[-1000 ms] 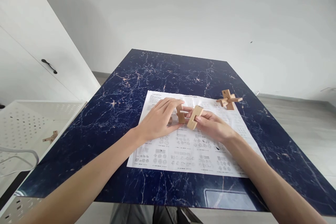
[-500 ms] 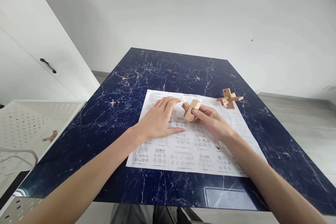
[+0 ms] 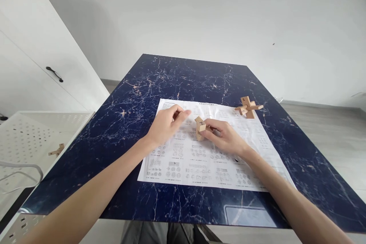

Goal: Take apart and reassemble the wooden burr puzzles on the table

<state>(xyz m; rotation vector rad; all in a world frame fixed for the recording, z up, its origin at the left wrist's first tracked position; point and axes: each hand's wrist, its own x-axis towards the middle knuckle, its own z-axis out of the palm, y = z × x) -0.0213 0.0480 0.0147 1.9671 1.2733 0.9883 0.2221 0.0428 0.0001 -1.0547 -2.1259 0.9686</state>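
Over the middle of a printed instruction sheet (image 3: 160, 162), my right hand (image 3: 225, 135) grips a pale wooden burr puzzle piece (image 3: 201, 127) between thumb and fingers. The piece looks like notched bars crossed together, with a black numeral on its upper face; part of it is behind my fingers. To its left, apart from the wood, my left hand (image 3: 168, 124) is closed, its fingers curled in and the thumb laid along them. I see nothing in it. An assembled wooden cross puzzle (image 3: 248, 107) marked with numerals rests on the sheet's far right corner.
The sheet lies on a dark blue marbled table (image 3: 177, 74). A white perforated surface (image 3: 25, 133) at the left carries a small wooden piece (image 3: 57, 150) and a white cable (image 3: 25, 166). A white cabinet (image 3: 34, 38) with a black handle stands beyond it.
My left hand has drawn back left and curled from spread fingers to closed. My right hand has moved slightly left and down, turning the wooden piece more upright so its numeral shows.
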